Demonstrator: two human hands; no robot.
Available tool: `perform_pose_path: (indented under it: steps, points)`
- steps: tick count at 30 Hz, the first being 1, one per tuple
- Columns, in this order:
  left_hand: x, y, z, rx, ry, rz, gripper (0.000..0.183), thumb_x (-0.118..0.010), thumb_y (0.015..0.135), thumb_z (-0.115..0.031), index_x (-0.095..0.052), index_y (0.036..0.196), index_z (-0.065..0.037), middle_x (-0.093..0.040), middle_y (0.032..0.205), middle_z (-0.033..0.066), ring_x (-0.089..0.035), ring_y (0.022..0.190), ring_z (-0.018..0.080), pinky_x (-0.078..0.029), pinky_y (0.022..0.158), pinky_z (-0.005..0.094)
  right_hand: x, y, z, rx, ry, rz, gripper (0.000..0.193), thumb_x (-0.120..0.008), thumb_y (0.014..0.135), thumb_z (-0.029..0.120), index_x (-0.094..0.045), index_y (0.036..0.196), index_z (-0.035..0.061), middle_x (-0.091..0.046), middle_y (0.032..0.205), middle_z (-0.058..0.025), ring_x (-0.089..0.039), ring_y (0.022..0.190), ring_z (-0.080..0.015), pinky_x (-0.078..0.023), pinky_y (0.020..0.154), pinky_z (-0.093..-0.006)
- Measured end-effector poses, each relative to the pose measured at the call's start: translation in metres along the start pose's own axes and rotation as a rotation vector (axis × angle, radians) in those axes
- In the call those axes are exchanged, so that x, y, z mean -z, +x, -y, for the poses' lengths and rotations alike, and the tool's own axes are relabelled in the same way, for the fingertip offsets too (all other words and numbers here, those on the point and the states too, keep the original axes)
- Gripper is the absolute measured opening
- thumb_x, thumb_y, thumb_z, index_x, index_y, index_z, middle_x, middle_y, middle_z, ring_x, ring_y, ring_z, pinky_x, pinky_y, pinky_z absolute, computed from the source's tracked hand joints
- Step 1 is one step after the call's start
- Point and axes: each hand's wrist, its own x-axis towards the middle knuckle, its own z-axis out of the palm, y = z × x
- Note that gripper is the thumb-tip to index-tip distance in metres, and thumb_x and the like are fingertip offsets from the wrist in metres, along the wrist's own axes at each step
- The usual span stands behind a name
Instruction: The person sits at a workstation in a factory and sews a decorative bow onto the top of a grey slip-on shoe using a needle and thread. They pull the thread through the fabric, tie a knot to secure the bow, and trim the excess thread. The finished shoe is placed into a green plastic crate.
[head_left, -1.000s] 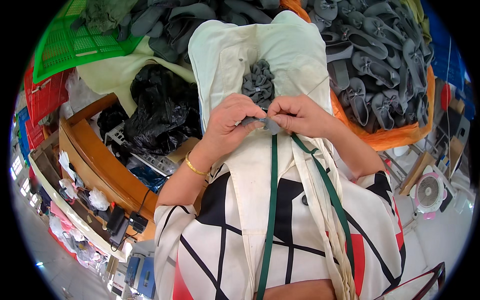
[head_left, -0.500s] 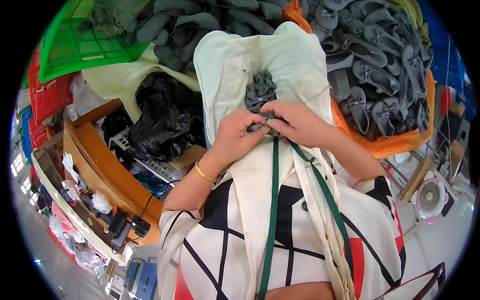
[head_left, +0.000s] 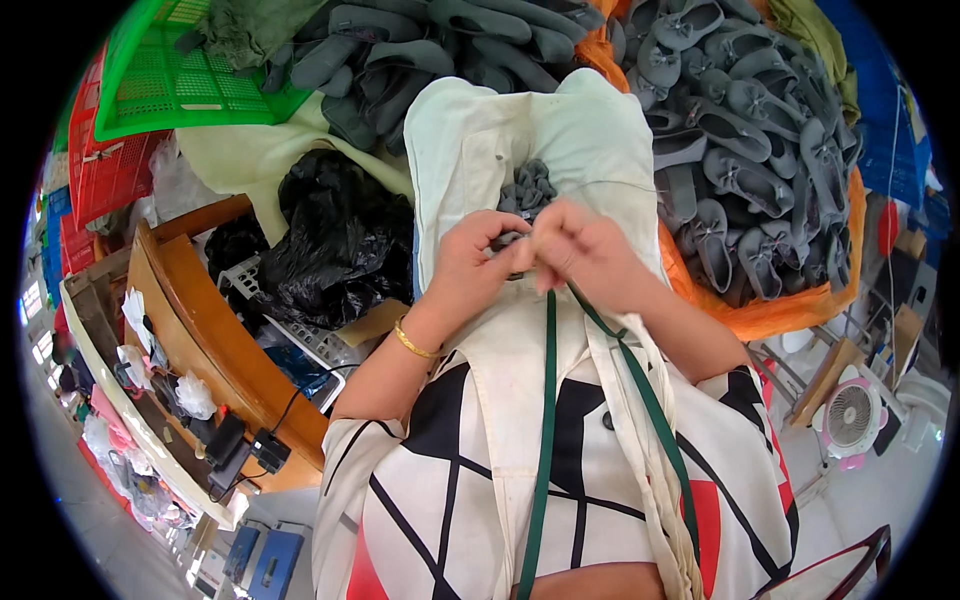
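My left hand and my right hand meet over a pale cloth spread across my lap. Between the fingertips of both hands is a small dark grey fabric piece. A small heap of similar grey bows lies on the cloth just beyond my fingers. A thin thread runs from my right hand off to the right. A gold bangle sits on my left wrist. A green strap hangs down my front.
An orange sack at the right holds several grey slippers. More grey slippers lie at the top. A black plastic bag, green crate, red crate, wooden bench stand left. A small fan is lower right.
Both hands have stayed together on the grey piece, working it with small finger movements. The view has shifted slightly, so the hands sit a little lower and to the right.
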Motion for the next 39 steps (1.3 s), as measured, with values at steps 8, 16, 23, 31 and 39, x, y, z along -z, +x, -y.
perform_pose_path:
  steps: [8,16,23,31,39]
  points:
    - [0.032,-0.007,0.015,-0.193,0.420,-0.140,0.017,-0.076,0.080,-0.010,-0.069,0.095,-0.005,-0.062,0.077,0.0096,-0.057,0.063,0.0235,-0.046,0.058,0.0311,0.124,-0.027,0.057,0.569,0.755,-0.401,0.019,-0.051,0.100,0.008,-0.045,0.082,0.0074,-0.035,0.062,0.0043,-0.035,0.053,-0.0109,-0.050,0.088,-0.0356]
    - [0.015,-0.006,0.013,0.078,-0.039,-0.094,0.014,-0.073,0.087,-0.010,-0.068,0.095,0.001,-0.061,0.077,-0.0010,-0.050,0.066,0.0047,-0.042,0.060,0.0217,0.084,-0.020,0.025,0.463,0.121,-0.575,0.007,-0.059,0.095,0.004,-0.055,0.101,0.0068,-0.058,0.080,-0.0014,-0.059,0.072,-0.0122,-0.053,0.088,-0.0331]
    - [-0.001,0.039,0.005,0.236,-0.338,0.133,0.011,-0.071,0.089,-0.011,-0.068,0.094,-0.001,-0.059,0.074,-0.0057,-0.050,0.067,0.0018,-0.041,0.059,0.0203,0.047,0.017,-0.002,0.369,-0.887,-0.176,0.020,-0.072,0.084,0.010,-0.065,0.102,0.0029,-0.061,0.087,-0.0117,-0.061,0.083,-0.0275,-0.049,0.072,-0.0343]
    - [0.059,0.142,0.060,0.329,-0.382,-0.081,0.010,-0.066,0.095,-0.012,-0.068,0.098,-0.002,-0.065,0.083,-0.0022,-0.057,0.071,0.0050,-0.046,0.064,0.0194,0.108,0.066,-0.020,0.418,-0.741,-0.553,0.013,-0.071,0.083,0.003,-0.067,0.095,0.0023,-0.059,0.079,-0.0083,-0.058,0.068,-0.0207,-0.046,0.062,-0.0315]
    - [0.087,0.225,0.180,0.512,-0.267,-0.152,0.014,-0.067,0.095,-0.016,-0.069,0.098,-0.003,-0.067,0.085,0.0004,-0.060,0.074,0.0065,-0.048,0.066,0.0210,0.129,0.082,-0.041,0.384,-0.624,-0.808,0.017,-0.067,0.078,-0.003,-0.066,0.094,0.0018,-0.056,0.077,-0.0059,-0.050,0.063,-0.0158,-0.039,0.056,-0.0279]
